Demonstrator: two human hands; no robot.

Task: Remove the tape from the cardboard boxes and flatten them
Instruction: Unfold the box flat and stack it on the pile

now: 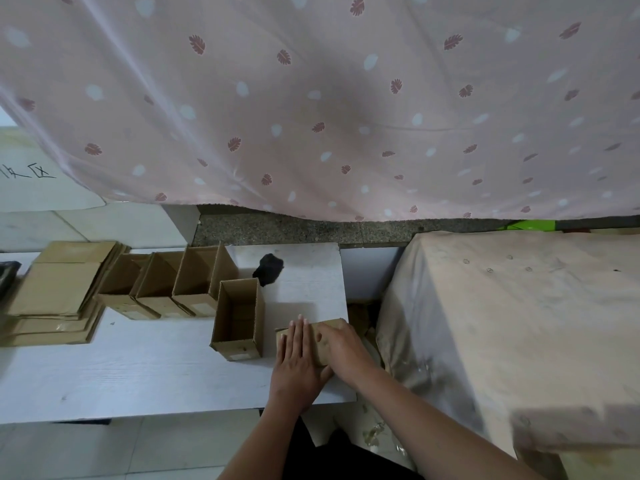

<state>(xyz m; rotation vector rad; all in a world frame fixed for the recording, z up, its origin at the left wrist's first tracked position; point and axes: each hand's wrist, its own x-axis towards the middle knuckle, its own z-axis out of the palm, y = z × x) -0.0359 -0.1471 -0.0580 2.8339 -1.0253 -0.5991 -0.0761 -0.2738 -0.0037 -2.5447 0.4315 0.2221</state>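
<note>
Cardboard box [323,336] lies near the white table's [138,368] right edge, apparently collapsed, long axis running left to right. Left hand [298,358] presses it with straight fingers; right hand [341,344] curls over its right end. Light, stiff board; best held at edges.

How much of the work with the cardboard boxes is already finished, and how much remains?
Done: a stack of flattened boxes lies at the table's far left. In hand: the left hand presses flat and the right hand rests on one box near the table's right edge. Left: four open boxes, three in a row and one standing nearer.
</note>
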